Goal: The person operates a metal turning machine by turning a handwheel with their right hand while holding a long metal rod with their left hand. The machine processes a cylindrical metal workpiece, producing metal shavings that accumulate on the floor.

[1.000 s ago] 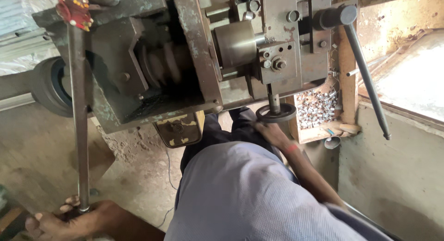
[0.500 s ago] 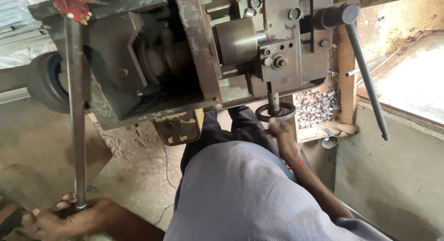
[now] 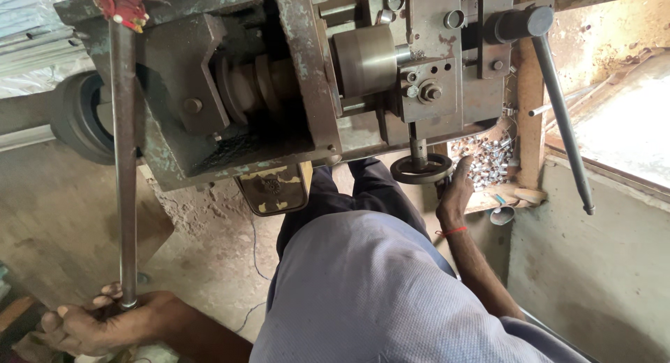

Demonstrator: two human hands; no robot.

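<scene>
Long steel lever rod [image 3: 125,168] runs from the top of the machine [image 3: 293,77] down to the lower left of it, almost straight, grey and a little rusty, with a red cloth wrapping [image 3: 120,4] at its upper end. The left hand [image 3: 98,327] is clenched around the bottom end of this rod, fingers curled about it. The machine itself is an old grey metal body with worn paint, a round shiny drum [image 3: 364,59] in its middle and stepped pulleys [image 3: 255,84] left of the drum.

Below the drum, a small black handwheel [image 3: 421,169] hangs on a short shaft. The right hand [image 3: 457,192], with a red thread at the wrist, is just right of this handwheel and touches its rim; whether the fingers close on it I cannot tell. Right of the hand, beside the machine, lies a heap of small shiny metal pieces [image 3: 483,164] in a wooden tray [image 3: 516,194]. Another long handle [image 3: 562,126] slants down from the machine's right side.

Under the machine the floor [image 3: 63,216] is rough grey concrete, dusty. A dark tyre [image 3: 77,119] stands to the left of the machine, and a low concrete wall [image 3: 593,265] is to its right.
</scene>
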